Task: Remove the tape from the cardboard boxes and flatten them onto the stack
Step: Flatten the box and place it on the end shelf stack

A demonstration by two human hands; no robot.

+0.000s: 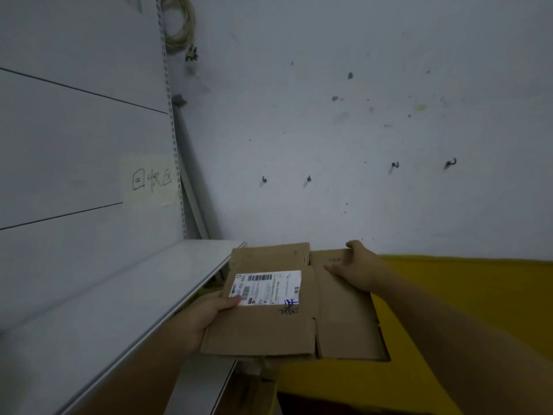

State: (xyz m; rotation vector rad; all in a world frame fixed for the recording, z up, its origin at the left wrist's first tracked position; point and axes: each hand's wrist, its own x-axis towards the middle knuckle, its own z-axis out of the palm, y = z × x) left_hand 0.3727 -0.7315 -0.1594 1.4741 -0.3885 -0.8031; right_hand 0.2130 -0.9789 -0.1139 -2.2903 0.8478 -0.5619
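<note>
Overhead, pocked white wall [359,130]; yellow surface [478,295].

Open air lies from 11 to 2 o'clock, above the flattened cardboard box [287,298], up to the wall [359,130], where small hooks [395,166] jut out. At 9 o'clock a white shelf [125,298] edge crowds close beside the left hand [206,316]. At 3 o'clock, beyond the right hand [359,268], the yellow surface [478,295] lies bare.

Storeroom, white metal shelving [167,283], wall hooks [395,165], handwritten label [151,179]
</note>
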